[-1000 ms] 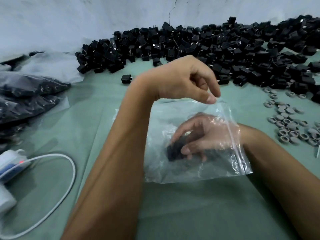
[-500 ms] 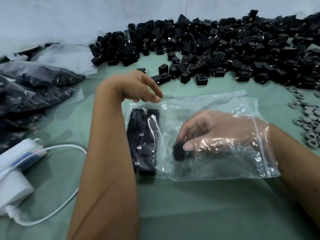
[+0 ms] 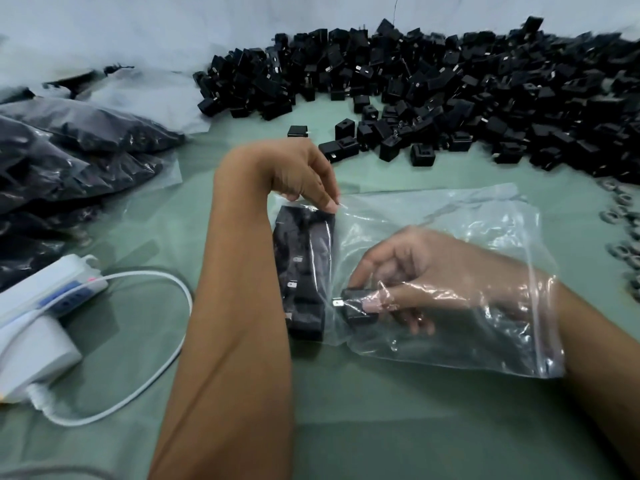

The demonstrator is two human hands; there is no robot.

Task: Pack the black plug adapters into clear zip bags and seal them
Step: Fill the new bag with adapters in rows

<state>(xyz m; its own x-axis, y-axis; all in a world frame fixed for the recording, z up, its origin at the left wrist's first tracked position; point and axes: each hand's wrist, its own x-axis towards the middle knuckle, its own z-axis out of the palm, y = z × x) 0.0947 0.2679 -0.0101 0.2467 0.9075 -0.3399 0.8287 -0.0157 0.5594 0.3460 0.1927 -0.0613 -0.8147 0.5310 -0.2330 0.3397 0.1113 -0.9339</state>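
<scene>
A clear zip bag point(image 3: 460, 220) lies on the green table with its mouth to the right. My right hand point(image 3: 422, 275) is inside it and pinches a black plug adapter point(image 3: 356, 308) near the bag's closed end. A row of several black adapters point(image 3: 303, 268) is stacked against that left end. My left hand point(image 3: 301, 171) pinches the bag's far-left corner from above. A large heap of loose black adapters point(image 3: 450, 91) spreads across the back of the table.
Filled dark bags point(image 3: 69, 157) pile up at the left. A white power strip and adapter with a looping cable point(image 3: 45, 313) sit at the near left. Small grey rings point(image 3: 623, 244) lie at the right edge. A pale wall stands behind the heap.
My right hand has carried the adapter further left inside the bag, close to the stacked row. My left hand stays pinching the bag's far-left corner.
</scene>
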